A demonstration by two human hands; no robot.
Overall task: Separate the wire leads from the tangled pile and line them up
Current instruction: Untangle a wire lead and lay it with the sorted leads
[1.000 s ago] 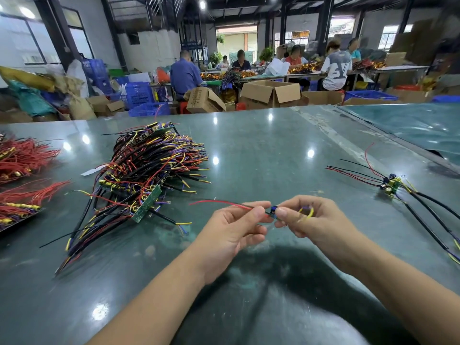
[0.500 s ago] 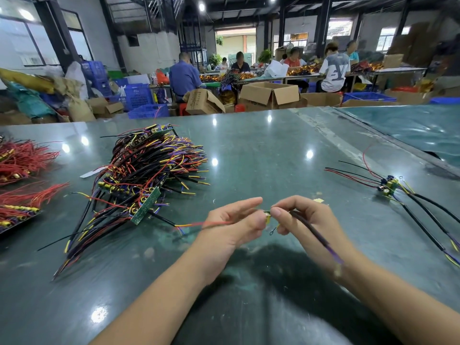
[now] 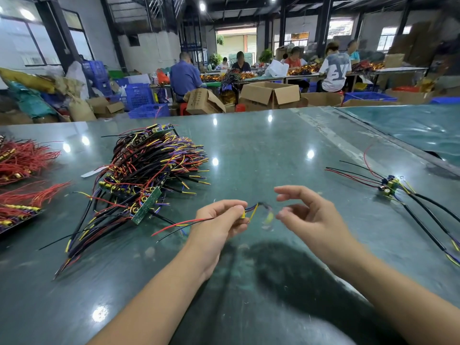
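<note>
Left hand (image 3: pixel 216 225) pinches one wire lead (image 3: pixel 249 212) above the table (image 3: pixel 249 150); red and black tails trail out left. Right hand (image 3: pixel 308 215) just beside, fingers loosely curled, holding nothing. Lead's right end motion-blurred, unreadable. Tangled pile (image 3: pixel 146 175) further left.

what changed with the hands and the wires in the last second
The right hand has let go of the wire lead and opened, drawing a little to the right; its fingers now hold nothing. The left hand still pinches the lead, whose red and black wires trail left. The tangled pile and the lined-up leads on the right lie as before.
</note>
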